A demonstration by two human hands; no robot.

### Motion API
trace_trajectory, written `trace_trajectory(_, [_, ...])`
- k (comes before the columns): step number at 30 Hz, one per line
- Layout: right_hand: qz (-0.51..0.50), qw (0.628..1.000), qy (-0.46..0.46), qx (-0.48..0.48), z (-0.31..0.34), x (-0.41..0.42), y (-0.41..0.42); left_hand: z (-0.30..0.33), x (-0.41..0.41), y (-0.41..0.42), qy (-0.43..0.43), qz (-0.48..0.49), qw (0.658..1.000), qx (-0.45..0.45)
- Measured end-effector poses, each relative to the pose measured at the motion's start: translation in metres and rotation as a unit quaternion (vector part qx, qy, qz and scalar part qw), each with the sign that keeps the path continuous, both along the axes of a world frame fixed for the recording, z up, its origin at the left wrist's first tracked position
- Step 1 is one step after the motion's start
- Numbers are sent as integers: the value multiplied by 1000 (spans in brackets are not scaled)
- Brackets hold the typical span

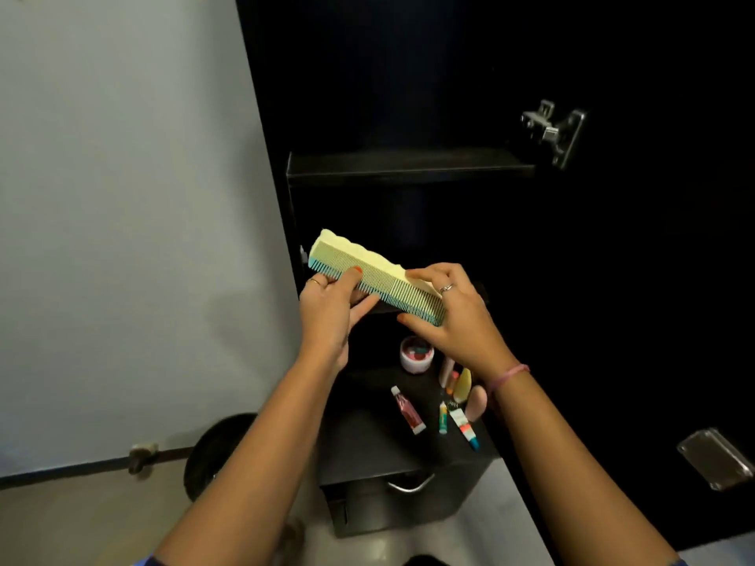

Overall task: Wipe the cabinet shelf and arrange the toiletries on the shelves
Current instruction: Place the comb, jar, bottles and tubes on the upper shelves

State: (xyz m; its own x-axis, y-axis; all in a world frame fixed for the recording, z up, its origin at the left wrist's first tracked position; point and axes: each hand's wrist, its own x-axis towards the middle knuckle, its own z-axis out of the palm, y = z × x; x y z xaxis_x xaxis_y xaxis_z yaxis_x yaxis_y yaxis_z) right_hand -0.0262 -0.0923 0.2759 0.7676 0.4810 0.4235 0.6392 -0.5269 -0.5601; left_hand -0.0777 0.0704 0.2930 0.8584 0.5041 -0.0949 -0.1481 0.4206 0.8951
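A pale yellow comb (pixel 378 279) with teal-tipped teeth slants in front of a black cabinet's bare upper shelf (pixel 408 167), while a pink-lidded jar (pixel 416 354) and several small tubes (pixel 408 410), perhaps creams, lie scattered on the lower shelf (pixel 367 439).

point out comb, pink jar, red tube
comb (pixel 380 275): head view, middle of the teeth.
pink jar (pixel 416 355): head view, open top.
red tube (pixel 408 410): head view, middle of the body.
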Motion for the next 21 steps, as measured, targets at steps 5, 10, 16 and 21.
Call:
trace_trajectory(5, [16, 988, -142, 65, 64, 28, 1, 68, 3, 4, -107, 3, 993, 40])
trace_trajectory(10, [-53, 951, -306, 1, 112, 64, 4, 111, 28, 9, -120, 26, 990, 62])
trace_trajectory(16, [-124, 943, -309, 20, 131, 94, 26, 136, 64, 17, -76, 32, 994, 72])
trace_trajectory(21, [-188, 952, -241, -14, 134, 110, 42, 141, 84, 34, -17, 45, 999, 23])
